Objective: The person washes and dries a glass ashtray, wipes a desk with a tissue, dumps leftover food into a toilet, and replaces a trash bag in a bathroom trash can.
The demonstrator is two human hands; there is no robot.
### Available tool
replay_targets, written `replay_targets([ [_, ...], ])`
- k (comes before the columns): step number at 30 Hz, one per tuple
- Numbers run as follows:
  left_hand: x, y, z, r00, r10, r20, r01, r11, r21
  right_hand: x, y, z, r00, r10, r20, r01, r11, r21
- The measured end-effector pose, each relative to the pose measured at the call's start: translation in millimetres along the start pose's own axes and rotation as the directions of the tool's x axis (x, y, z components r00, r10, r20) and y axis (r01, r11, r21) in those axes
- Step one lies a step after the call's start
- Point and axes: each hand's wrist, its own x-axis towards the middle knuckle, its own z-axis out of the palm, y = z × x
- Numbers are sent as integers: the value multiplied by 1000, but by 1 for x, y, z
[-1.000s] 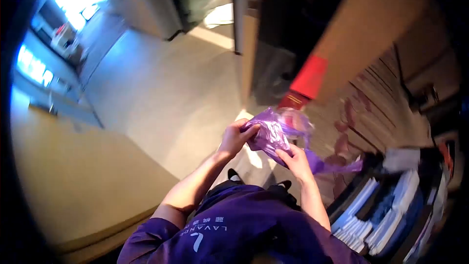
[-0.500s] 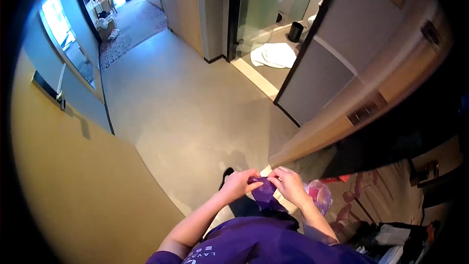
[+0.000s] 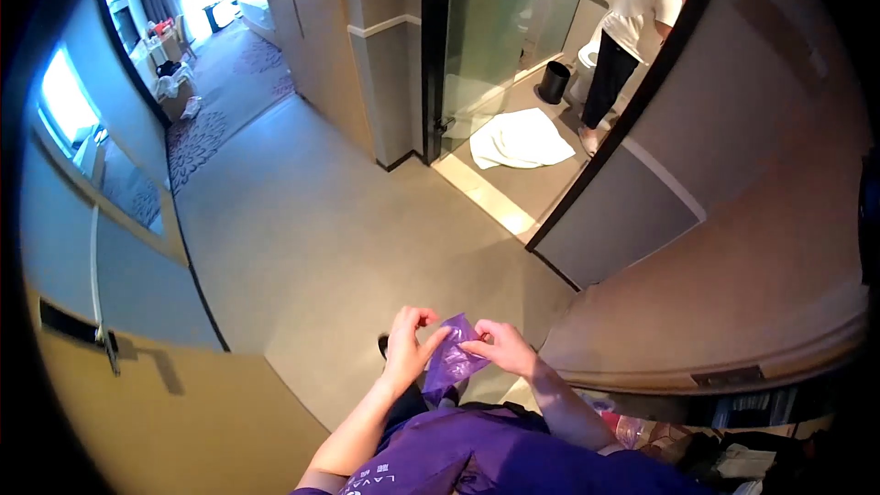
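A thin purple plastic bag point(image 3: 453, 365) hangs in front of my body, held up at its top edge. My left hand point(image 3: 408, 345) pinches the bag's left side between thumb and fingers. On the opposite side, my right hand point(image 3: 503, 349) grips it in the same way, fingers curled in. The bag looks crinkled and partly see-through, its lower end hanging towards my purple shirt point(image 3: 440, 449).
A yellow-brown door point(image 3: 183, 422) stands at left, a door frame point(image 3: 697, 330) at right. In the bathroom a white towel point(image 3: 521, 138) lies on the floor near a black bin point(image 3: 554, 82); a person point(image 3: 632, 27) bends there. Grey floor point(image 3: 312, 220) leads to a carpeted bedroom.
My view has shifted forward through the doorway, and a person now shows in the bathroom. My hands have drawn slightly apart, with more of the purple bag spread between them.
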Motion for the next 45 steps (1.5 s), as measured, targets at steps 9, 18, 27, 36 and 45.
replay_targets([
  [9, 192, -83, 8, 877, -87, 472, 304, 862, -406, 174, -14, -39, 843, 294, -451, 13, 827, 563],
  [18, 394, -72, 24, 914, 321, 248, -256, 931, -261, 264, -7, -136, 282, -187, -941, -271, 925, -265],
  [27, 480, -59, 93, 640, 409, 651, 274, 670, -690, 330, -83, -217, 874, -15, -485, 66, 994, 87],
  [36, 466, -73, 126, 148, 600, 786, 539, 618, -572, 262, -71, -185, 638, 76, -766, -154, 988, -30],
  [45, 410, -36, 73, -52, 508, 860, 683, 646, -341, 194, -99, -131, 418, 273, -866, 258, 878, 402],
])
